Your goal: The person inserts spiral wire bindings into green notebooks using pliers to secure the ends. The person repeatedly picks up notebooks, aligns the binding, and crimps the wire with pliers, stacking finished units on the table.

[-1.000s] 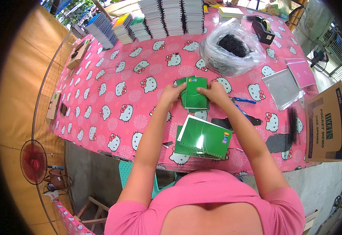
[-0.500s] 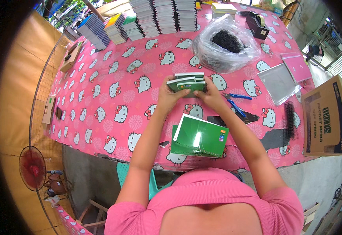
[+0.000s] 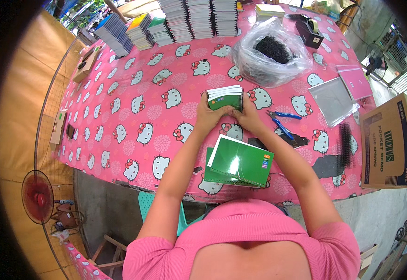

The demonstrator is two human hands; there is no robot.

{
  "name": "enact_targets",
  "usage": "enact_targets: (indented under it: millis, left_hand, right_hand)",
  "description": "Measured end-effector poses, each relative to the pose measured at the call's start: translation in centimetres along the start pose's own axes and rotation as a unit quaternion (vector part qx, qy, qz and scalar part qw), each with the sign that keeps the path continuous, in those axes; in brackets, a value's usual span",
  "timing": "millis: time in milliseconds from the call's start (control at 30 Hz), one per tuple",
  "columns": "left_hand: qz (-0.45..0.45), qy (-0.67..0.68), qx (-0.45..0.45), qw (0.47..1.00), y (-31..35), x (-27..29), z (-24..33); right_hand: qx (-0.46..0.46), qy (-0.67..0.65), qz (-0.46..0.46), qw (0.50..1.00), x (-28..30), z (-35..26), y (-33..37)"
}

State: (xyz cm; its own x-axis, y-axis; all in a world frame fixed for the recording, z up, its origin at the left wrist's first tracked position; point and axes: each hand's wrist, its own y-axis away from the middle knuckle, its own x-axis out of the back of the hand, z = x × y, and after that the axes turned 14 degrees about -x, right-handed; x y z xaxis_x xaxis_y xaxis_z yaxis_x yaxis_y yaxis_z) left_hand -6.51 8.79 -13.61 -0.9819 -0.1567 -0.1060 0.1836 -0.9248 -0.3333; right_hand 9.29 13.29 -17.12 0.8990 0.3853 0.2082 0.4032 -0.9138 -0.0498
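Observation:
A small stack of green-covered notebooks (image 3: 225, 101) is gripped from both sides over the middle of the table. My left hand (image 3: 208, 115) wraps its left edge, and my right hand (image 3: 246, 115) closes round the right edge. Both thumbs lie close together on the lower front of the top cover; the other fingers are partly hidden. The white page edges fan out at the far side. Between my forearms lie loose green notebook covers (image 3: 240, 161), overlapping, with punched holes along one edge. Blue-handled pliers (image 3: 283, 125) rest just right of my right hand.
A clear plastic bag (image 3: 250, 70) of black coils sits beyond my hands. Tall notebook stacks (image 3: 177, 21) line the far edge. At right are clear sheets (image 3: 332, 100), pink covers (image 3: 355, 83), a tape dispenser (image 3: 308, 32), black coils (image 3: 344, 144) and a cardboard box (image 3: 386, 144).
The notebooks, uneven and staggered before, now sit in a more even stack with the top cover tilted into view. My hands have shifted round it, thumbs closer together.

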Motion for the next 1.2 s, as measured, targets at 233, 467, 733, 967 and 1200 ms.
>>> enact_targets:
  millis: [233, 467, 733, 967, 1200]
  left_hand:
    - [-0.006, 0.053, -0.084, 0.995, 0.1, 0.4, -0.3]
    - [0.003, -0.031, -0.093, 0.995, 0.4, -0.2, -1.6]
    - [0.033, -0.031, -0.113, 0.993, 0.2, 0.5, -2.2]
    - [0.027, 0.005, -0.034, 0.999, 0.2, 0.4, -1.8]
    - [-0.014, 0.054, 0.005, 0.998, 0.4, 1.9, -0.3]
  right_hand:
    - [0.052, 0.086, 0.008, 0.995, 1.3, 0.8, -0.1]
    - [0.013, 0.022, 0.077, 0.997, 0.8, 0.2, 0.7]
    - [0.124, 0.143, 0.12, 0.975, 0.6, -0.7, 0.5]
    - [-0.029, 0.005, -0.025, 0.999, -0.7, 1.4, -0.6]
    - [0.012, -0.005, -0.037, 0.999, -0.3, -0.1, -1.1]
